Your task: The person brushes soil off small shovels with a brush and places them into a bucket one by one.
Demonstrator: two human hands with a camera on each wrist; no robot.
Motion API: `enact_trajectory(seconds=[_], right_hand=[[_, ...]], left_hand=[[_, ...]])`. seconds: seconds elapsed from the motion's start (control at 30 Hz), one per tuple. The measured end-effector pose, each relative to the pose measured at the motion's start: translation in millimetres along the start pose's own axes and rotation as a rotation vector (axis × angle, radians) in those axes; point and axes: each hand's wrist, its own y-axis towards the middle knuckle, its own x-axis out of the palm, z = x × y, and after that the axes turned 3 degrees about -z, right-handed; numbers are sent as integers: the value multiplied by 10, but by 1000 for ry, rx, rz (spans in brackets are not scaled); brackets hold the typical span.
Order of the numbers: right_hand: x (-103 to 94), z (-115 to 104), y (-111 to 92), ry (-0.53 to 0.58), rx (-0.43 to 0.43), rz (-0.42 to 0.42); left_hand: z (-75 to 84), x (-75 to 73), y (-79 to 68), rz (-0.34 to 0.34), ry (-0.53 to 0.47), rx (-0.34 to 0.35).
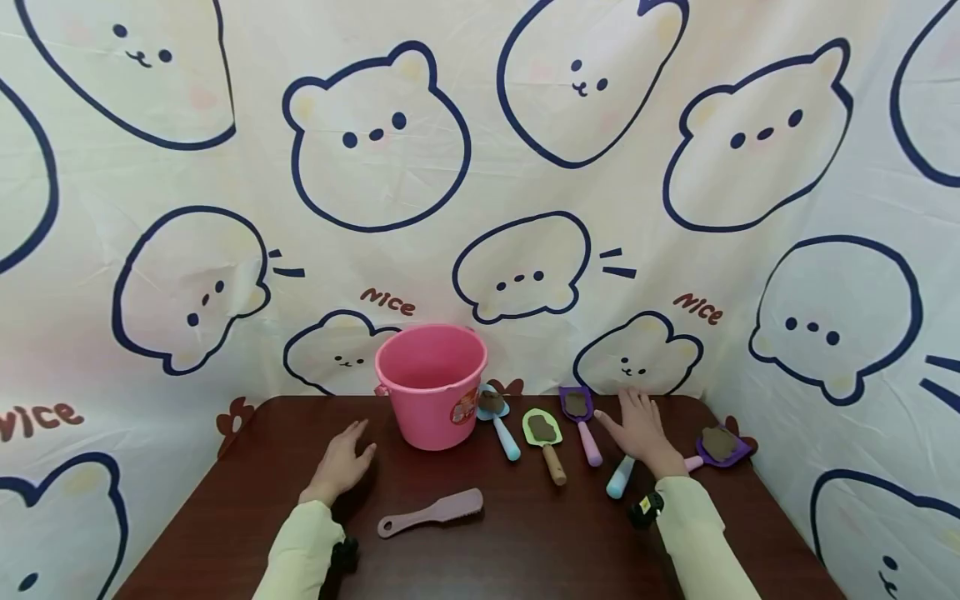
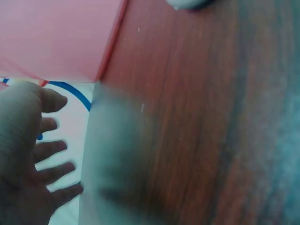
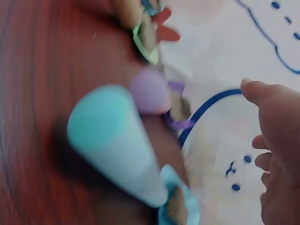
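My left hand (image 1: 342, 463), fingers spread and holding nothing, hovers at the left of a pink bucket (image 1: 435, 417). In the left wrist view the bucket's wall (image 2: 56, 37) lies close by the thumb. My right hand (image 1: 643, 429) has its fingers extended over a toy shovel with a light-blue handle (image 1: 620, 477), whose scoop it hides in the head view. The right wrist view shows that handle (image 3: 112, 140) and its blue scoop (image 3: 187, 201) holding a brown lump, apart from the fingers. A purple shovel with a pink handle (image 1: 589, 444) lies just left of the right hand.
Another purple shovel (image 1: 723, 446) lies at the right edge. Green (image 1: 553, 463) and light-blue (image 1: 506, 437) shovels lie right of the bucket. Brown lumps fill the scoops. A dusty-pink comb-like brush (image 1: 435, 512) lies in front on the dark table (image 1: 465, 567). A printed cloth (image 1: 525, 183) surrounds the table.
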Motion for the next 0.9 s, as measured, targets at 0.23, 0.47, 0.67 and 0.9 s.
enact_trajectory(seconds=[0.23, 0.47, 0.67, 0.9], right_hand=[[-18, -316, 8, 203, -112, -10], [153, -618, -61, 223, -34, -48], [377, -843, -98, 207, 41, -4], [685, -933, -160, 90, 27, 54]], left_hand=[[165, -49, -82, -35, -130, 63], [399, -50, -215, -188, -187, 182], [546, -5, -279, -366, -196, 266], [662, 83, -347, -445, -167, 271]])
